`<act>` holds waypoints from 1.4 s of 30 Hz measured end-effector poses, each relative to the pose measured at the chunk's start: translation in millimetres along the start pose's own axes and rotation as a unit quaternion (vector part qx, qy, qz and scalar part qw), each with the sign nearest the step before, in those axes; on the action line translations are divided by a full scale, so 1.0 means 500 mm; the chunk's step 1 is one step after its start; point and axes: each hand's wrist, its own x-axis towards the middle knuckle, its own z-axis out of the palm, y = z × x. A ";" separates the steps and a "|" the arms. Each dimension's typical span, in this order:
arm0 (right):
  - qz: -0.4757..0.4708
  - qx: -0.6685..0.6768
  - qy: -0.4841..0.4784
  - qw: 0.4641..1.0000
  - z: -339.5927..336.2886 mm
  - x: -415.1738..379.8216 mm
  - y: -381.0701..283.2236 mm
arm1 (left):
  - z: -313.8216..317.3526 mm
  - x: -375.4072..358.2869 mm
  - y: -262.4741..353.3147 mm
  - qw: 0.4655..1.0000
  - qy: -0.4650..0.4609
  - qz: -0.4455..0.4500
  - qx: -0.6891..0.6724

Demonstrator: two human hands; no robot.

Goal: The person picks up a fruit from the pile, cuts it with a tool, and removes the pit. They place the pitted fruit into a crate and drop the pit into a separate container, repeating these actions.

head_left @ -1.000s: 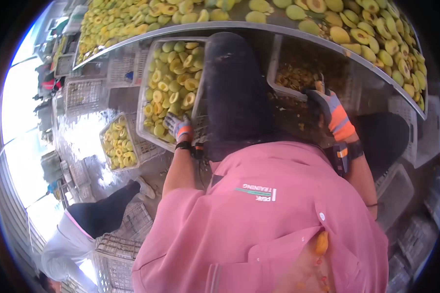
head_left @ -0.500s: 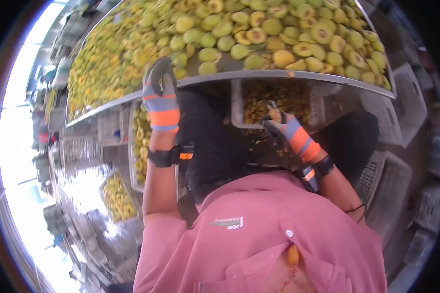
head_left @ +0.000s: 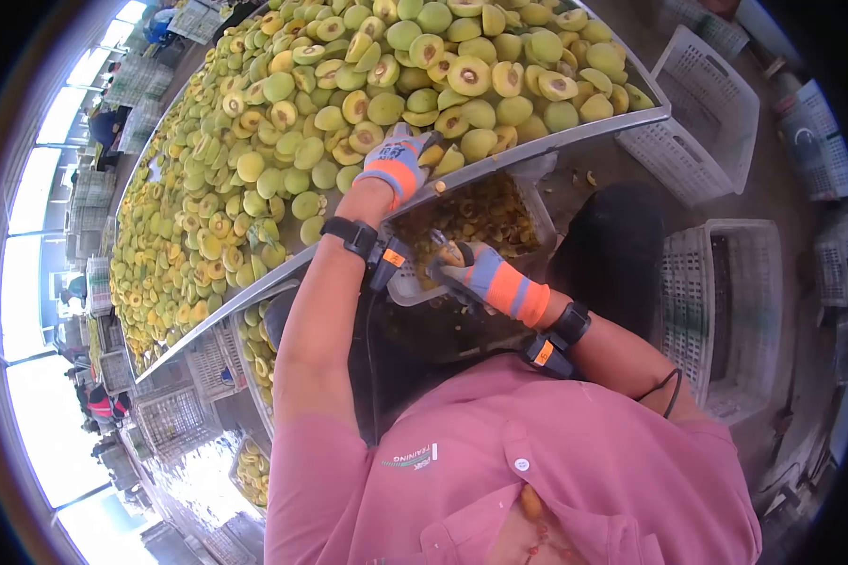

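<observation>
fruit-processing plant, halved fruit (head_left: 349, 104), plastic crates (head_left: 716, 311)

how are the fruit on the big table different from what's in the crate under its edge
The fruit on the table are green-yellow, whole or halved, spread in one wide layer; the crate's contents are darker orange-brown, smaller scraps heaped together. The left hand rests on the table fruit, while the right hand is at the crate. Both hands wear gloves.

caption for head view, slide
Gloved left hand reaches onto a table of halved fruit; right hand waits below.
</observation>
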 end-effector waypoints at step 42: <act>-0.168 -0.217 0.049 0.960 -0.002 0.039 0.016 | 0.141 -0.214 0.037 0.872 0.175 -0.134 -0.437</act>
